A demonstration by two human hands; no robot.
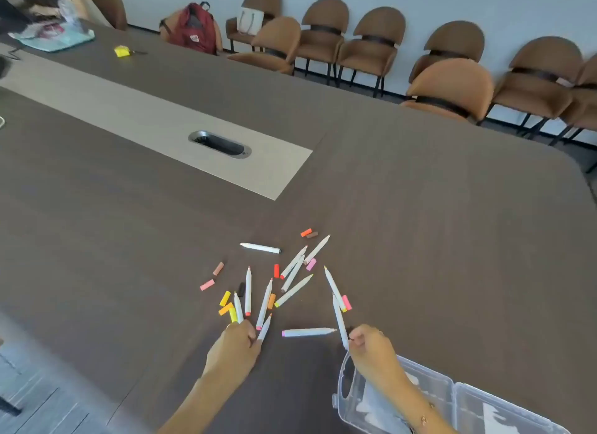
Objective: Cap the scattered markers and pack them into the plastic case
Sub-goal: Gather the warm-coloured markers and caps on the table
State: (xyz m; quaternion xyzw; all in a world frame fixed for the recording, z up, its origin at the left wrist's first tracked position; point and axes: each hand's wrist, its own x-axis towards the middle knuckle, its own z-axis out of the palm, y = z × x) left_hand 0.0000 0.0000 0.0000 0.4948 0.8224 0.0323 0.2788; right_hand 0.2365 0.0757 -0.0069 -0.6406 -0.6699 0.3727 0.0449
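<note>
Several white uncapped markers (293, 290) lie scattered on the dark table (420, 207), mixed with loose caps in orange, yellow, pink, red and brown (225, 298). My left hand (234, 349) has its fingers curled round the end of one marker (265, 327) and touches another marker (238, 307) beside it. My right hand (371, 344) pinches the lower end of a marker (340, 320) that points away from me. The clear plastic case (458, 401) lies open under my right forearm at the bottom right.
A pink-ended marker (308, 332) lies flat between my hands. A cable port (219, 144) sits in the table's light centre strip. Brown chairs (452, 84) line the far wall. A red backpack (193, 29) and another person's things (55, 36) are far left.
</note>
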